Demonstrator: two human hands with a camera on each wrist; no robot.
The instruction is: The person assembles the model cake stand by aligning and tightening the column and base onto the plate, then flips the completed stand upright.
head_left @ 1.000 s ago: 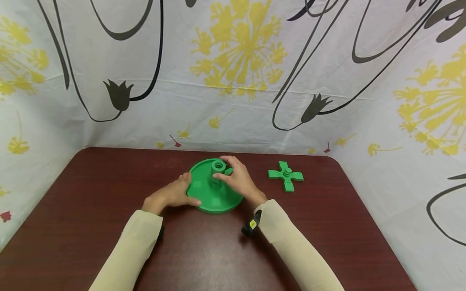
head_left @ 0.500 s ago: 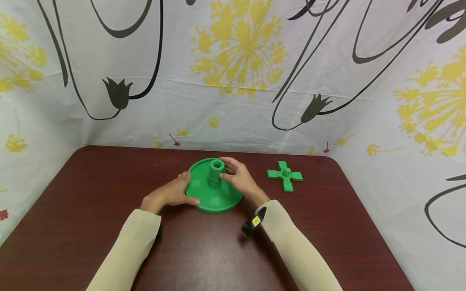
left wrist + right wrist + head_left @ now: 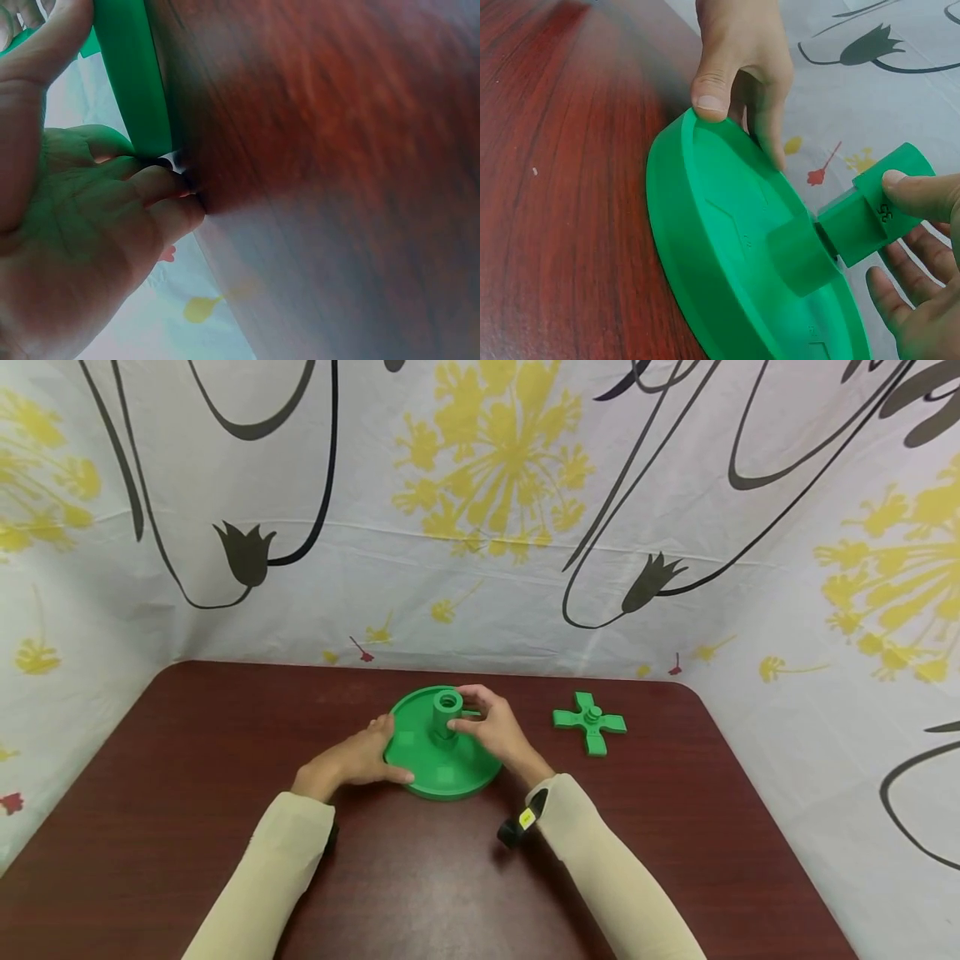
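A round green dish (image 3: pixel 438 783) with a raised rim lies on the table. A green tube (image 3: pixel 444 720), with a hole in its top, stands at the dish's middle. In the right wrist view, a stepped neck joins the tube's wider upper part (image 3: pixel 904 174) to a round socket (image 3: pixel 801 255) on the dish. My left hand (image 3: pixel 352 762) grips the dish's left rim, thumb at the front. My right hand (image 3: pixel 498 731) holds the tube near its top; the thumb presses its side, and several fingers spread past it. The index fingertip's contact is partly hidden.
A flat green cross-shaped piece (image 3: pixel 589 724) with a central knob lies right of the dish. The dark red-brown table (image 3: pixel 420 877) extends in front. A patterned white cloth (image 3: pixel 330 627) hangs behind and along both sides.
My right thumb and fingers have shifted slightly around the tube, away and back again. The left hand, dish and cross-shaped piece stay in place.
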